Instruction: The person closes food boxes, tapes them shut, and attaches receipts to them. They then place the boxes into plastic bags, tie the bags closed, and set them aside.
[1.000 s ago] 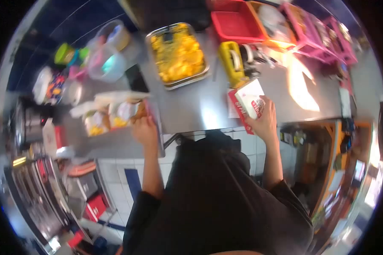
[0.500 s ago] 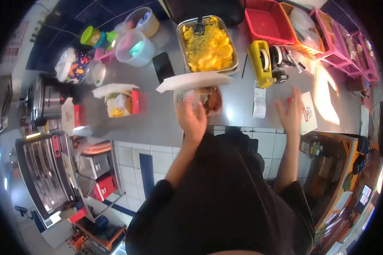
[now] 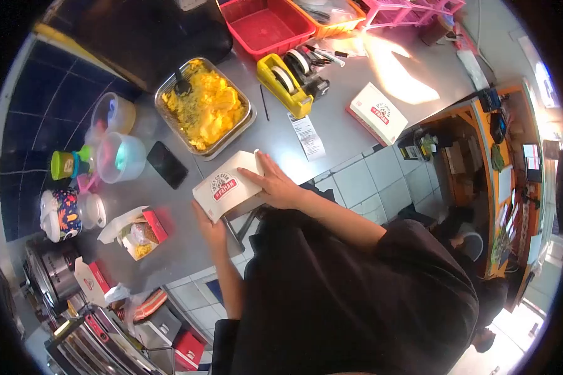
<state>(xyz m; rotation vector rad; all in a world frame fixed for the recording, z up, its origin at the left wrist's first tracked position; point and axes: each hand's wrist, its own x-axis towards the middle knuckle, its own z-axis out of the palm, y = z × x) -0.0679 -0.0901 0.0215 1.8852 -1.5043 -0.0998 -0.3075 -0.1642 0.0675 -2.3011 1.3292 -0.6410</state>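
Observation:
A white cardboard takeaway box (image 3: 226,183) with a chicken logo printed on its lid lies between my hands at the counter's front edge. Its lid is down, hiding the food inside. My left hand (image 3: 213,229) holds the near-left side, fingers against the wall. Over the right end, my right hand (image 3: 278,185) grips the box with fingers on the lid. To the left, an open takeaway box (image 3: 141,234) shows rice and other food. Another lidded takeaway box (image 3: 378,114) rests farther right.
Behind stands a metal tray of yellow rice (image 3: 209,103) with a dark spoon. A phone (image 3: 167,165), plastic tubs (image 3: 120,157), a yellow tape dispenser (image 3: 284,85), a receipt (image 3: 306,136) and a red basket (image 3: 268,28) are on the counter. A rice cooker (image 3: 47,269) stands far left.
The middle box's raised lid has come down. My right hand has moved from the right-hand box to the middle one, my left hand to its near-left side. The view has turned.

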